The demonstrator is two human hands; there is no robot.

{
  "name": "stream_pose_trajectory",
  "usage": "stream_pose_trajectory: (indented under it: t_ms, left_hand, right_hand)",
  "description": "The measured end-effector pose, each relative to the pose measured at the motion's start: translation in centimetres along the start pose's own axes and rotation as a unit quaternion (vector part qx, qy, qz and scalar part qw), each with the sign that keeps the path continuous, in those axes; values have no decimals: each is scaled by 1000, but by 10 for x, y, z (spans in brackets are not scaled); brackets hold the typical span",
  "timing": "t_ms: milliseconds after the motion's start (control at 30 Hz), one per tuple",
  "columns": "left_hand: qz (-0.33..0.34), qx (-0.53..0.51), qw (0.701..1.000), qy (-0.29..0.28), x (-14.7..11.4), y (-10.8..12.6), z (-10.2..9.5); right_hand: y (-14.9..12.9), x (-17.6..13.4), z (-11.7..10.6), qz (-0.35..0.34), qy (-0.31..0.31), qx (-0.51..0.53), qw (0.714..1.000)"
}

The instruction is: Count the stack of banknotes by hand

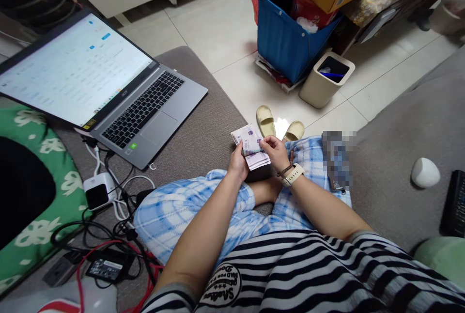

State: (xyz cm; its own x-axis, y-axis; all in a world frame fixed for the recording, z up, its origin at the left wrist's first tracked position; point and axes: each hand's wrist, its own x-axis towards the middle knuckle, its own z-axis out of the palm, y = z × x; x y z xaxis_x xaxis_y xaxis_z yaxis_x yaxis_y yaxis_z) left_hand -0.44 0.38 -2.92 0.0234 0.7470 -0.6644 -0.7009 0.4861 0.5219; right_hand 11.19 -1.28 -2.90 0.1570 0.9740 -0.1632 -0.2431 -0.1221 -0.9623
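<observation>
Left hand [239, 163]: grasping the notes [250, 138] at their lower left
Right hand [275, 152]: grasping their right edge
Laptop [160, 126]: screen lit, on the sofa [221, 124]

You wear a short-sleeved top [305, 267] in black and white stripes, its sleeve ends [364, 236] greyish, with a round black print [223, 285] carrying pale lettering and small stars. Your loose trousers [181, 201] are light blue and white plaid. Behind your right hand [275, 153] sit a thin dark bracelet [284, 171] and a broad cream wristband [293, 175].
</observation>
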Motion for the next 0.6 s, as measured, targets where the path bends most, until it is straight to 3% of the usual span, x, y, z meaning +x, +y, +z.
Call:
stream_pose_trajectory:
  t_ms: [600]
  left_hand:
    - [-2,-4,1000,-5,2,-2,-2]
  right_hand:
    - [2,1,0,6,-2,22,1000]
